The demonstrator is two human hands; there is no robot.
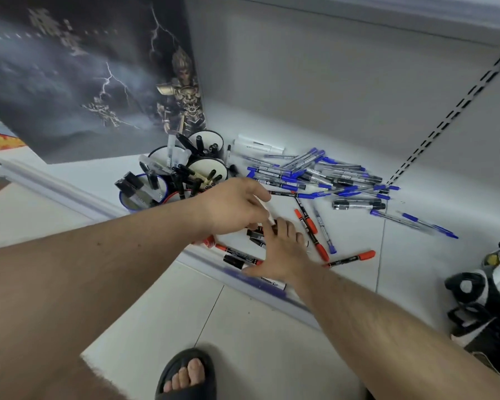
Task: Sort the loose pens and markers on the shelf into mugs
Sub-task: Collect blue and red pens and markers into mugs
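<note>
Bright even light, soft shadows, wide-angle edge distortion, slight blur

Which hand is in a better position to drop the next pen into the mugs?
Probably the left hand. It hovers right beside the mugs and seems to hold a pale pen in its fingers. The right hand is farther away, fingers down among the red and black markers.

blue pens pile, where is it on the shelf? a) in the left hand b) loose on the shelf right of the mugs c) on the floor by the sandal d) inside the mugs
b: the blue pens lie heaped on the shelf to the right of the mugs, outside them.
</note>
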